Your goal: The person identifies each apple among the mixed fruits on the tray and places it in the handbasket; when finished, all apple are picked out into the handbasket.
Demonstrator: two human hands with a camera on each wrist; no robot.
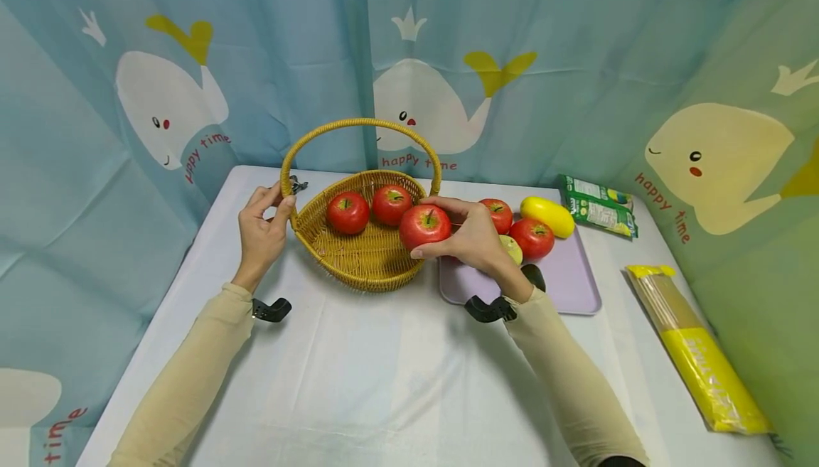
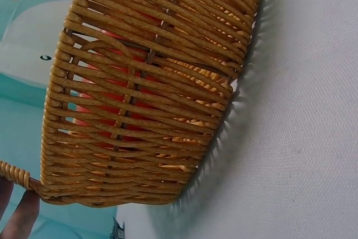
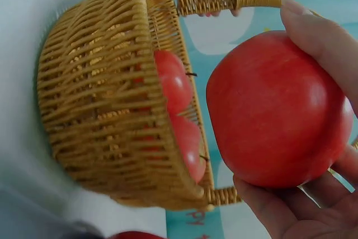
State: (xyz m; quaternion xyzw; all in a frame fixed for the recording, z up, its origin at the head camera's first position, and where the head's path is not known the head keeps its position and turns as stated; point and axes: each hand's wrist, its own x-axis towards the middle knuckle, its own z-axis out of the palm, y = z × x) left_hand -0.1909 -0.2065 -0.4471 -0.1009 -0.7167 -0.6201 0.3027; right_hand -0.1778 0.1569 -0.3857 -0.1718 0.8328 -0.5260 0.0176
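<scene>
A wicker basket [image 1: 358,268] with a tall arched handle [image 1: 358,123] stands on the table, two red apples [image 1: 348,212] lying inside it. My left hand [image 1: 262,229] pinches the handle's left base between thumb and fingers; in the left wrist view only fingertips [image 2: 22,216] show at the handle. Between the thumb and fingers of my right hand [image 1: 473,236] is another red apple [image 3: 279,110], held over the basket's right rim. In the right wrist view this apple is apart from the two in the basket.
Right of the basket, a lilac tray [image 1: 579,289] bears more red apples [image 1: 532,238], a yellow fruit [image 1: 547,216] and a pale green one [image 1: 511,248], partly behind my right hand. Green packets [image 1: 598,204] lie behind it, a yellow noodle pack [image 1: 697,353] at the right edge.
</scene>
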